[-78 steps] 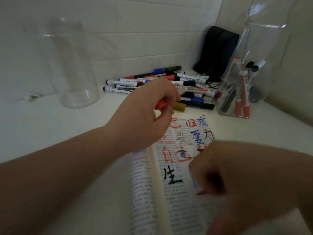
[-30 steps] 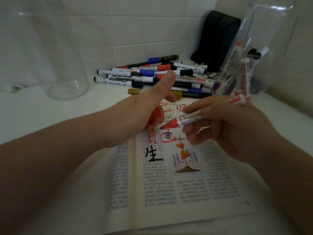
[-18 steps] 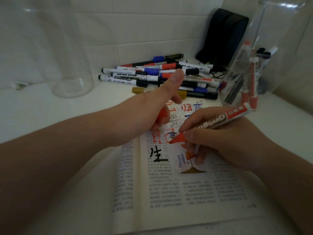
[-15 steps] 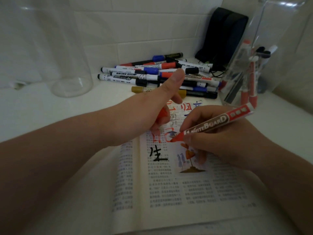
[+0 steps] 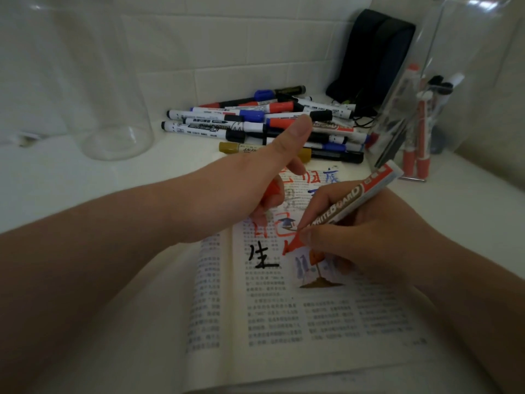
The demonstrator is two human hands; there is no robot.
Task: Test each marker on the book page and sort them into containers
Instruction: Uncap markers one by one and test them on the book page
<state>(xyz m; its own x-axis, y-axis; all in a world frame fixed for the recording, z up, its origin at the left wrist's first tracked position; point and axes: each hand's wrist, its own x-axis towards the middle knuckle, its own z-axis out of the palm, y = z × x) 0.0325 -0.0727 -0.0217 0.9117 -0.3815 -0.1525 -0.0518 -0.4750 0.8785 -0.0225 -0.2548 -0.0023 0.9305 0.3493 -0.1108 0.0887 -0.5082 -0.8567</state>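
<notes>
A white counter [image 5: 56,180] runs back to a white tiled wall [image 5: 227,52], and an open book [image 5: 298,322] lies flat along its near edge.

Toward the back left corner stands a round clear glass jar [image 5: 113,109], upright; nothing can be made out inside it. At the right edge of the counter stands a tall square clear container [image 5: 454,66]. Inside it are several red markers [image 5: 420,132], upright or slightly tilted, and behind them a few dark-capped markers [image 5: 439,83].

Between the two containers, close to the wall, is a loose pile of markers [image 5: 255,123] lying mostly crosswise, with black, blue and red caps. A gold marker [image 5: 241,147] lies at the pile's near side, just beyond the book's top edge. A black pouch [image 5: 375,58] leans on the wall behind the pile.

The right hand [image 5: 369,240] pinches a red whiteboard marker [image 5: 349,197] low on the barrel between thumb and fingers, in a writing grip. Its long axis runs diagonally: the red tip points down and to the near left and touches the right-hand page among red strokes, while the tail end rises toward the square container.

The left hand [image 5: 247,189] hovers at the top of the book with its fingers curled round a red cap [image 5: 273,191] and its thumb stretched straight toward the pile.
</notes>
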